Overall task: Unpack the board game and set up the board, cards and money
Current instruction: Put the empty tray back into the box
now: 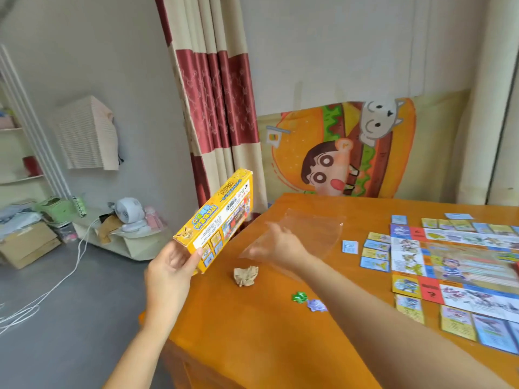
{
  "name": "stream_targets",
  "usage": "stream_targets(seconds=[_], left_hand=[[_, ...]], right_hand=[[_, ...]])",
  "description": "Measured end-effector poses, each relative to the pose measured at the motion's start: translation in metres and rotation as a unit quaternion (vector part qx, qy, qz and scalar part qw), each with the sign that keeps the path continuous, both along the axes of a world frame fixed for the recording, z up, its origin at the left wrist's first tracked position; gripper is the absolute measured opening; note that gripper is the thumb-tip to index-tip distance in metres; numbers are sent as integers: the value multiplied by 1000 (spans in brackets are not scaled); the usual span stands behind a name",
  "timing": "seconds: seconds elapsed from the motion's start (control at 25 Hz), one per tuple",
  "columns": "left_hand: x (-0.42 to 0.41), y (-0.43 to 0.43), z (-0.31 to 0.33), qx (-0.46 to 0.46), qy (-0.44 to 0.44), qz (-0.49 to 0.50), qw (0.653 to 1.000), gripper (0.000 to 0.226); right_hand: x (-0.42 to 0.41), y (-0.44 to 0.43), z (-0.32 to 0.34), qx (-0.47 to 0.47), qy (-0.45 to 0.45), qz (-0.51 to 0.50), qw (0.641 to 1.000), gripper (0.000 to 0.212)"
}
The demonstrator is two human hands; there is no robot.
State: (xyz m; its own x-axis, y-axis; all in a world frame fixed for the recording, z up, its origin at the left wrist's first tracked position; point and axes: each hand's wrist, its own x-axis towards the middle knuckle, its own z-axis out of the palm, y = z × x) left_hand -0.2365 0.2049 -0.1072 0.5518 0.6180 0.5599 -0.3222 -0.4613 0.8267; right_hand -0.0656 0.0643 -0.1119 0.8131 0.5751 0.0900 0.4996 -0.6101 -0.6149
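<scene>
My left hand (171, 265) grips the near end of the yellow game box (219, 220), held tilted in the air past the table's left edge. My right hand (276, 245) holds a clear plastic bag (311, 228) just above the orange wooden table (252, 327). The game board (455, 265) lies unfolded at the right, with colourful cards (376, 252) laid in rows around its edges. A green piece (299, 297) and a purple piece (316, 305) lie together near the table's middle.
A crumpled brown paper ball (246, 275) sits near the table's left edge. A single blue card (350, 247) lies left of the board. Beyond the table are a striped curtain (216, 108), a small white fan (130, 213), cardboard boxes (28, 242) and white cables (42, 299) on the grey floor.
</scene>
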Motion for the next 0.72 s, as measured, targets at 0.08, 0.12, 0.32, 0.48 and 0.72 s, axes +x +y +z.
stream_targets(seconds=[0.08,0.12,0.32,0.48,0.72], left_hand=[[9,23,-12,36,30,54,997,25],[13,33,-20,59,47,79,994,22],[24,55,-47,149,112,185,965,32],[31,56,-62,184,137,194,954,39],[70,41,-85,290,182,115,932,54]], right_hand=[[-5,38,-29,-127,31,15,991,97],[-5,52,-43,-180,33,7,983,94],[16,75,-77,-224,-17,-26,974,47],[36,65,-63,-111,-90,-80,987,23],[82,40,5,334,-158,-236,899,27]])
